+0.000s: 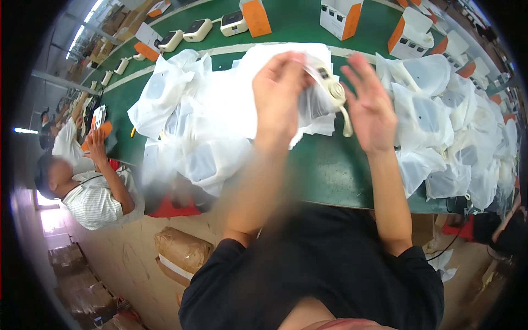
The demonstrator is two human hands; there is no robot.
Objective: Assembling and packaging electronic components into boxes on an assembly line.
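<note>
Above a stack of white translucent bags (231, 104), my left hand (279, 91) is closed by its fingertips on the edge of a translucent bag. Inside or against that bag is a small cream device (331, 88) with dark buttons, a coiled cream cord and a dark side. A short cream strap (347, 122) dangles from it. My right hand (372, 113) is just right of the device, with fingers spread and nothing in them. Both hands are a little blurred, so how far the device sits in the bag is unclear.
Several bagged devices lie in piles to the left (201, 159) and right (421, 118) on the green table (330, 176). Bare cream devices (198, 31) and orange-and-white boxes (341, 19) line the far side. A co-worker (96, 192) sits at left, holding a box.
</note>
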